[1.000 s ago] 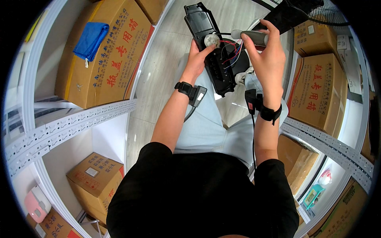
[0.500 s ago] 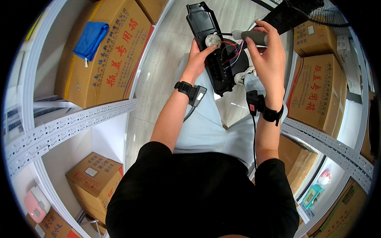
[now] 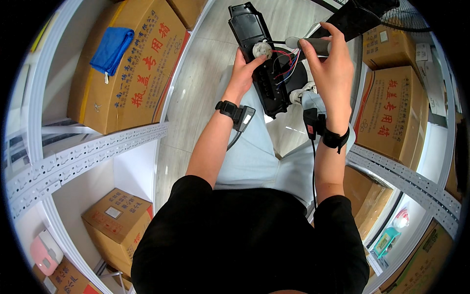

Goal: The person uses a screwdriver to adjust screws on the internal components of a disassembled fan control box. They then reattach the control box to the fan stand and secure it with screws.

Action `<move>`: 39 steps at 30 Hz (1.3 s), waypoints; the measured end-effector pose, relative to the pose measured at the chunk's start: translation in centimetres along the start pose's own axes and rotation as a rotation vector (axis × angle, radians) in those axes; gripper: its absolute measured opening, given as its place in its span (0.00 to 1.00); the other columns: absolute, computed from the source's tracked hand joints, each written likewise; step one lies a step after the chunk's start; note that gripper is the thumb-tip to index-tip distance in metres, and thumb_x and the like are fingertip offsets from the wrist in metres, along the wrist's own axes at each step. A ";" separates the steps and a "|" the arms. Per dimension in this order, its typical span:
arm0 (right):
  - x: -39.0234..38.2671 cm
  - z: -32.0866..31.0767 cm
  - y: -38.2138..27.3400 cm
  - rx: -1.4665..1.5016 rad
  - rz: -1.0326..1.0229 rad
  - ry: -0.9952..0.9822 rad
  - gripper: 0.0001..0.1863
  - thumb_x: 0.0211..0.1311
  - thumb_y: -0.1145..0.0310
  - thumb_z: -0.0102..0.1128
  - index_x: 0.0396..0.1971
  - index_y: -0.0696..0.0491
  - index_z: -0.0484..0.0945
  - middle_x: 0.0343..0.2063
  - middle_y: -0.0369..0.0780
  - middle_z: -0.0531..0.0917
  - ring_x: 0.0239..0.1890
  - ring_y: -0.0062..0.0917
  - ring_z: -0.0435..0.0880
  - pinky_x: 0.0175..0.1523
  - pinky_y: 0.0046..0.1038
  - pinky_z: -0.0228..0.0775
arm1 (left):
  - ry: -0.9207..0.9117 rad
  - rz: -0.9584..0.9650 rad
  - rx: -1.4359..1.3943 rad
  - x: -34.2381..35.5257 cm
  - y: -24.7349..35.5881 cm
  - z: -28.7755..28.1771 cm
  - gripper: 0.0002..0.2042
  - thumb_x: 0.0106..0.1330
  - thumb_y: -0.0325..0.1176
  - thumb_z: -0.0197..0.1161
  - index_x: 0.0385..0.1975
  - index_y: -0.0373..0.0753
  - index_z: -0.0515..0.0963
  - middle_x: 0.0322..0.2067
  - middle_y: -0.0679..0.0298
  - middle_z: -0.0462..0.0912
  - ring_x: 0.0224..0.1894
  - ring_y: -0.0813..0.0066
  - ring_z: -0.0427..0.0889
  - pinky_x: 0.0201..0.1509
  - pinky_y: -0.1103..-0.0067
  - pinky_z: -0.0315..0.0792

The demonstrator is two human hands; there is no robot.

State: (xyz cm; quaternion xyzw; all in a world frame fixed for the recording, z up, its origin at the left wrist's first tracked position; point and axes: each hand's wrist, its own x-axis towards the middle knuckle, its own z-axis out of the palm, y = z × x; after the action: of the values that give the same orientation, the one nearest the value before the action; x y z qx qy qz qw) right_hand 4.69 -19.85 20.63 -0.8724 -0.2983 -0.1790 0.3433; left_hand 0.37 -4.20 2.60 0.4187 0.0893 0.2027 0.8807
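Left grip (image 3: 240,73) on the housing (image 3: 268,81), right grip (image 3: 335,63) on the screwdriver (image 3: 318,47)

Head view: the left grip is closed around the near edge of the one black housing, thumb pressed by the single pale disc (image 3: 262,50), fingers partly hidden underneath. The right grip is curled in, thumb and fingers pinching the screwdriver's grey handle. Its dark shaft points left to the housing, beside the disc; whether the tip touches cannot be told. The housing hangs aslant above the floor (image 3: 183,103), its lower end between the knees. Red, white and blue wires (image 3: 292,63) trail from it, too fine to count.

Two boxes, one left (image 3: 134,73) and one right (image 3: 390,112), bear large red characters; the left adds rows of small blue ones. A lower box (image 3: 116,215) has one white label plus dark and red print. One blue cloth (image 3: 112,50) lies on the left box. Two black wristbands, one per arm, carry a small device each
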 end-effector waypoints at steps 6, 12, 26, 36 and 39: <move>-0.2 0.0 0.6 0.164 -0.077 -0.046 0.25 0.55 0.67 0.67 0.54 0.50 0.72 0.39 0.45 0.79 0.33 0.36 0.83 0.36 0.32 0.77 | 0.002 0.003 0.012 0.0 -0.1 0.0 0.23 0.61 0.20 0.64 0.55 0.38 0.65 0.50 0.62 0.77 0.52 0.72 0.77 0.58 0.75 0.71; -0.2 -0.2 0.5 0.060 -0.023 -0.024 0.23 0.56 0.69 0.66 0.53 0.49 0.73 0.40 0.46 0.79 0.33 0.37 0.83 0.36 0.33 0.76 | 0.001 -0.004 -0.015 -0.1 0.0 0.0 0.23 0.62 0.21 0.64 0.56 0.37 0.65 0.50 0.62 0.77 0.53 0.72 0.77 0.58 0.74 0.71; -0.3 -0.5 1.3 0.115 -0.080 -0.014 0.23 0.57 0.66 0.66 0.53 0.50 0.73 0.37 0.46 0.79 0.36 0.40 0.83 0.37 0.36 0.78 | 0.008 -0.013 0.010 0.0 0.0 0.0 0.25 0.59 0.22 0.67 0.56 0.38 0.65 0.50 0.63 0.76 0.52 0.73 0.76 0.58 0.75 0.70; 0.0 -0.5 0.1 -0.081 -0.058 0.015 0.22 0.56 0.66 0.68 0.51 0.51 0.74 0.34 0.44 0.79 0.36 0.37 0.83 0.35 0.33 0.77 | -0.006 -0.006 0.009 -0.1 0.1 0.0 0.25 0.60 0.22 0.67 0.55 0.38 0.65 0.50 0.63 0.76 0.52 0.73 0.77 0.58 0.75 0.70; 0.0 -0.1 1.1 0.124 -0.206 0.036 0.22 0.57 0.62 0.68 0.50 0.51 0.73 0.34 0.46 0.80 0.33 0.40 0.83 0.34 0.35 0.75 | 0.006 -0.011 0.011 0.0 0.0 0.0 0.25 0.60 0.21 0.67 0.55 0.38 0.64 0.50 0.63 0.76 0.52 0.73 0.76 0.58 0.75 0.70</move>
State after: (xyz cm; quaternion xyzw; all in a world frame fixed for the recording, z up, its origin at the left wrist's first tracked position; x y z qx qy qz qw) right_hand 5.42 -20.57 20.17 -0.8108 -0.3906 -0.2102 0.3820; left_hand 0.41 -4.24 2.60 0.4224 0.0952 0.1985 0.8793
